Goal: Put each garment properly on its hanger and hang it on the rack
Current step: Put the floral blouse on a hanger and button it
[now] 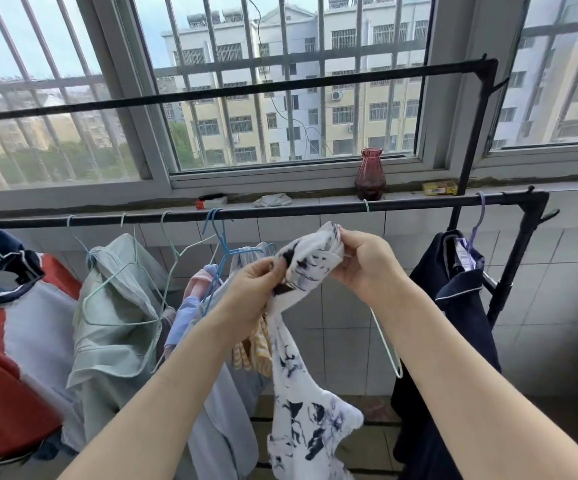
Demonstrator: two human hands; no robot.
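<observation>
Both hands, the left hand (pixel 258 284) and right hand (pixel 367 261), pinch the bunched top of a white, blue-printed garment (pixel 301 386) just below the rack's rail (pixel 280 212); it looks light, limp and easy to crease, best held at the shoulder seams. A pale wire hanger (pixel 389 351) dangles at 4 o'clock. Crowded clothes at 9 o'clock and a dark garment (pixel 453 306) at 3 o'clock narrow the gap.

both hands raised together, left hand (pixel 251 289) and right hand (pixel 367 263) with fingers pinched.

Head view, forward-down, close over rack (pixel 280 211)
</observation>
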